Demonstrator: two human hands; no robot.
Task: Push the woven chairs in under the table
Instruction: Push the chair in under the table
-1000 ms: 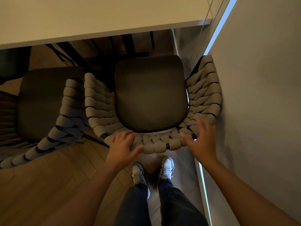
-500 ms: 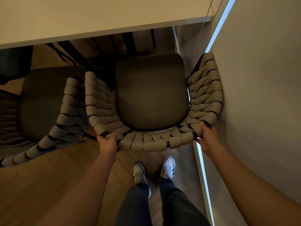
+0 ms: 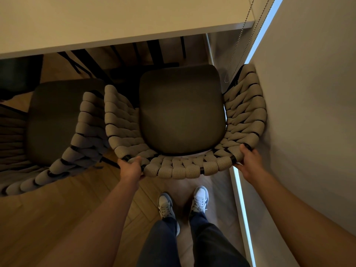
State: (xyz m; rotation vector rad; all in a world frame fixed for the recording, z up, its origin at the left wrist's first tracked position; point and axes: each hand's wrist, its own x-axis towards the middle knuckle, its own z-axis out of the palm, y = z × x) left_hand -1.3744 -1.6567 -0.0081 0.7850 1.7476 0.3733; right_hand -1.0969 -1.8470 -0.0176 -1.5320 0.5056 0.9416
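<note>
Left hand [image 3: 131, 167] and right hand [image 3: 248, 159] each grip the rear rim of the woven chair [image 3: 183, 112] at opposite corners, fingers curled round it, presumably to steer it straight. The chair stands before the table [image 3: 115, 20], tight against the wall [image 3: 308, 93]; a second chair [image 3: 57, 120] waits alongside.

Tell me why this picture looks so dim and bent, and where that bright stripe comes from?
Head view: warm, dim light, deep shadow under the table; the wide lens bows its edge. A bright strip shows beside the blind. Both hands on the woven chair look sharp.
</note>
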